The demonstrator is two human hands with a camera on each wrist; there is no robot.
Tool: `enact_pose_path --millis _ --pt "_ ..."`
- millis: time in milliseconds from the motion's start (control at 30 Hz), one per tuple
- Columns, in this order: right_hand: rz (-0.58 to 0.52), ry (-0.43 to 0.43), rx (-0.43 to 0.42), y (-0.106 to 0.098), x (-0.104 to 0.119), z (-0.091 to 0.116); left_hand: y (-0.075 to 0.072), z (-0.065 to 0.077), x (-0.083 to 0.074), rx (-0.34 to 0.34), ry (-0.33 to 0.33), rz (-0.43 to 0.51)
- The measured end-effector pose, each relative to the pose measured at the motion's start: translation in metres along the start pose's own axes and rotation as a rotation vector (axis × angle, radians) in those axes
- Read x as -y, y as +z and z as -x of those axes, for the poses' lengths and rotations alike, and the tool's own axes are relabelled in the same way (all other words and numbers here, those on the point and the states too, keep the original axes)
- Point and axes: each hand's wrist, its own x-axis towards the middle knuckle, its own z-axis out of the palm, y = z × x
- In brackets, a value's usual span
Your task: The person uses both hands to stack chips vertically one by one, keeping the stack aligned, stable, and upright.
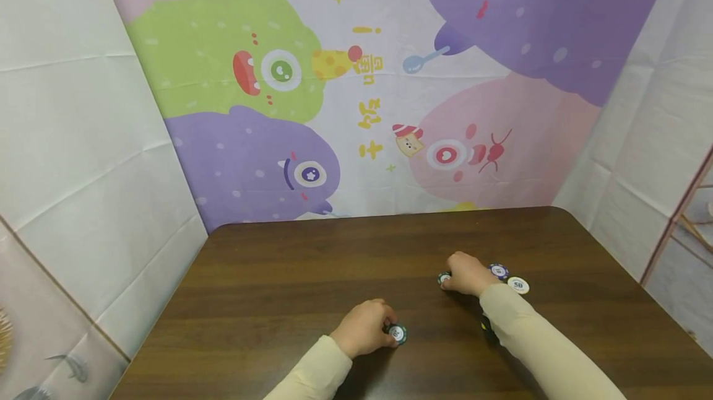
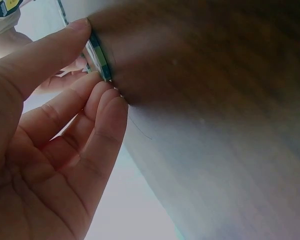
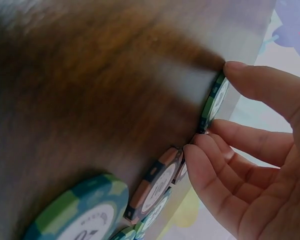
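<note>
On the wooden table [image 1: 289, 276], my left hand [image 1: 364, 327] has its thumb and fingertips at the edges of a green-and-white poker chip [image 1: 397, 334]. The left wrist view shows that chip edge-on [image 2: 100, 59], pinched low against the tabletop. Farther forward and to the right, my right hand [image 1: 469, 274] pinches another green-and-white poker chip [image 1: 444, 278]. Its thumb and fingers [image 3: 265, 92] hold opposite edges of this chip [image 3: 217, 100] at the table surface. Just beside the right hand lie a purple chip [image 1: 498, 271] and a white chip marked 50 [image 1: 518, 285].
In the right wrist view, a brown chip [image 3: 156, 186] and a large-looking green chip [image 3: 82, 212] lie near the fingers, with others partly hidden behind. A dark object with a yellow mark [image 1: 486, 326] shows under the right sleeve. A cartoon-printed cloth [image 1: 356, 189] hangs behind the table.
</note>
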Motion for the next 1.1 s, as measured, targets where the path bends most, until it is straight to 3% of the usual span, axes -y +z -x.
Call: enact_pose_path --millis 833,1100 --pt "-0.091 -0.017 -0.002 0.001 -0.0014 0.0026 -0.0018 0.0014 -0.0015 -0.005 -0.003 0.0" --pt "-0.084 -0.031 0.002 -0.0021 0.0082 0.0081 -0.0028 0.0019 -0.0012 -0.008 0.001 -0.004"
